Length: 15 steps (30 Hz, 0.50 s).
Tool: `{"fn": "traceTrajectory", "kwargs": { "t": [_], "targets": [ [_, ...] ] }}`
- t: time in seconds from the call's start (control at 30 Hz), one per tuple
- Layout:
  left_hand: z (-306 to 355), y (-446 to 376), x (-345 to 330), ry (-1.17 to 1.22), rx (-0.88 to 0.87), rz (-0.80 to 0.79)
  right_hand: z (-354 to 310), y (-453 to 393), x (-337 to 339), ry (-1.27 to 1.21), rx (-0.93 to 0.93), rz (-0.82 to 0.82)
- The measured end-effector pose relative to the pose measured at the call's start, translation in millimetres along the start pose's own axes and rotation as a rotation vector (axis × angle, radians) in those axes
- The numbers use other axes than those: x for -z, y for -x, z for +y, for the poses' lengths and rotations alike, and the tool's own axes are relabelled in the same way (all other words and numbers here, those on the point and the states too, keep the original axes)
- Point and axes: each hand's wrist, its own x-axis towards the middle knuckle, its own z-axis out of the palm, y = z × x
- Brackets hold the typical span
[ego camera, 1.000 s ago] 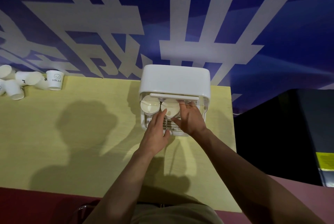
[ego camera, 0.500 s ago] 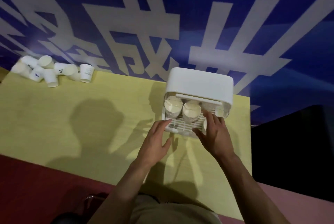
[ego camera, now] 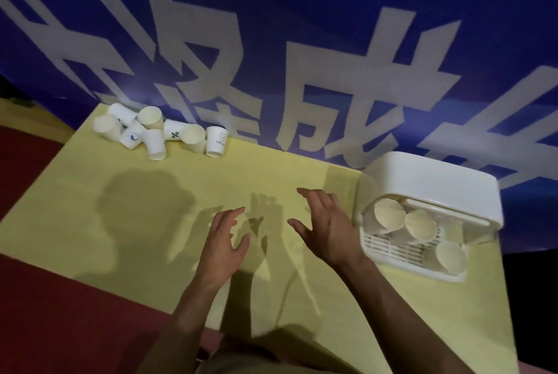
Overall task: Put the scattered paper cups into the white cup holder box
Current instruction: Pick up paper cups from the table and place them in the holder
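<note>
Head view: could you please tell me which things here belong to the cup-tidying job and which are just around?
Belong to the job:
scattered paper cups
white cup holder box
cups already in the box
left hand
right hand

Just there:
yellow table
blue banner

At your upper left, matt paper cups (ego camera: 154,132); at right, a smooth, glossy white plastic box (ego camera: 434,189) on the matt yellow table (ego camera: 120,222).
</note>
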Motion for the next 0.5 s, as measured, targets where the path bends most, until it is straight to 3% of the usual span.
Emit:
{"fn": "traceTrajectory", "kwargs": {
  "t": [0.27, 0.5],
  "targets": [
    [-108, -90, 158, -0.016, 0.041, 0.083, -96, -133, -107, 0.008, -0.060, -0.126],
    [-132, -163, 213, -0.043, -0.039, 0.028, -117, -258, -162, 0.144, -0.142, -0.235]
  ]
}}
